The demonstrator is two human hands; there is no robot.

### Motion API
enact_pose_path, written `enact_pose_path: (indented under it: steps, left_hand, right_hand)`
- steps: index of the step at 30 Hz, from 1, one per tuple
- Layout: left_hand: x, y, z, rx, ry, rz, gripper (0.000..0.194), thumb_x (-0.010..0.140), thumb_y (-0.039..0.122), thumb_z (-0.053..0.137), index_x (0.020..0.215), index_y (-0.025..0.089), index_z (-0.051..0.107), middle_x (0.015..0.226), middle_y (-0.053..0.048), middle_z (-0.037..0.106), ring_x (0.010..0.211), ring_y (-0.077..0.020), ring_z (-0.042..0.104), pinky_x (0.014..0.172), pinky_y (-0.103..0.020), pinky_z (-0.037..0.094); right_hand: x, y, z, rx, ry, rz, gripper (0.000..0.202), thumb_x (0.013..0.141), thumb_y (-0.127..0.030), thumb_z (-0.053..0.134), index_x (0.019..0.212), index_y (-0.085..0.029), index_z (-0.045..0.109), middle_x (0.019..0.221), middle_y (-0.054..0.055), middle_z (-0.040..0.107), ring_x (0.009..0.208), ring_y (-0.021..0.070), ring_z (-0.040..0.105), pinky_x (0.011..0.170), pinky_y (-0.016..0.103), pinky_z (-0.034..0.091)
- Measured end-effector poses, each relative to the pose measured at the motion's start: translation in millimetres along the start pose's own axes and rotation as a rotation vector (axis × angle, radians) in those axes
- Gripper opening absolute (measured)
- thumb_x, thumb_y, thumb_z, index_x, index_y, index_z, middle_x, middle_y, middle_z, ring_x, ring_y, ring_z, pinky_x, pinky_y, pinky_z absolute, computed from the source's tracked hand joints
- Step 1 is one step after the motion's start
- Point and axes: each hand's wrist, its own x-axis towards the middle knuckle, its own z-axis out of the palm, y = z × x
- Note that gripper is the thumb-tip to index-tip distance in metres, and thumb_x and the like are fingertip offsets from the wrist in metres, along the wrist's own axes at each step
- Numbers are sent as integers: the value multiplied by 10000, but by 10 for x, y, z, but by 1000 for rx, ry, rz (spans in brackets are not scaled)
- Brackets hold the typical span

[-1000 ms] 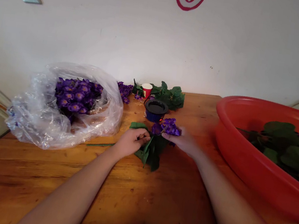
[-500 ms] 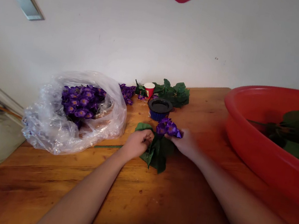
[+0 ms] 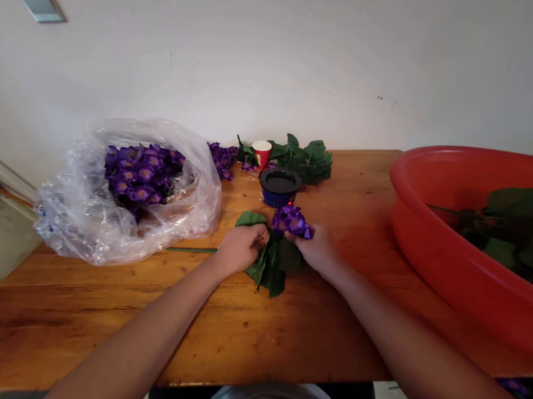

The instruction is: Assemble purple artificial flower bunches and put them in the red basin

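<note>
My left hand (image 3: pixel 243 248) is closed around a green leafy stem (image 3: pixel 192 249), whose bare end points left past my wrist. Broad green leaves (image 3: pixel 276 265) spread out just right of that hand. A purple flower cluster (image 3: pixel 291 219) sits at the top of the leaves, and my right hand (image 3: pixel 313 247) has its fingers pressed on the cluster's right side. Where the cluster meets the stem is hidden by leaves and fingers. Right behind the flowers stands a small blue pot with a black rim (image 3: pixel 279 187), a small red light showing at its front.
A clear plastic bag (image 3: pixel 193 215) with purple flowers (image 3: pixel 141 176) lies on the left of the wooden table (image 3: pixel 127 312). At the back are a red-and-white paper cup (image 3: pixel 261 153) and green leaves (image 3: pixel 306 158). A large red tub (image 3: pixel 440 254) holding leafy stems stands right.
The view has shifted slightly, so everything sits a little further left and higher. Both hands keep their hold on the stem and flower cluster, with hardly any movement against the table.
</note>
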Motion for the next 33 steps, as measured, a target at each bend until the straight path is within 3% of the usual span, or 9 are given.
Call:
enact_pose_path:
  steps: [9, 25, 29, 33]
  left_hand:
    - [-6, -5, 1, 1, 7, 28, 192, 698, 39, 468, 744, 204, 555, 665, -9, 576, 645, -170, 518, 580, -274, 304]
    - [-38, -39, 34, 62, 32, 36, 198, 707, 37, 495, 768, 203, 584, 727, -16, 636, 718, -177, 586, 630, -272, 356]
    - [-78, -22, 6, 39, 46, 32, 170, 767, 68, 485, 798, 203, 584, 745, -5, 633, 720, -158, 581, 633, -252, 370]
    - [-134, 33, -79, 9, 51, 50, 106, 881, 206, 474, 894, 207, 580, 724, 15, 595, 670, -139, 551, 607, -241, 367]
  right_hand:
    - [-70, -123, 22, -25, 8, -6, 220, 707, -377, 656, 672, -160, 668, 600, 4, 607, 540, 137, 496, 496, 246, 292]
    - [-66, -96, 71, -34, -15, -35, 202, 668, -352, 670, 646, -152, 661, 570, -5, 584, 542, 138, 494, 509, 244, 303]
    - [-34, -118, 42, 15, -46, -50, 237, 666, -361, 692, 768, -148, 713, 643, 10, 654, 580, 158, 550, 545, 253, 367]
    - [-18, -200, -51, 75, -41, -57, 311, 667, -422, 720, 825, -154, 727, 715, 28, 696, 626, 176, 593, 583, 268, 416]
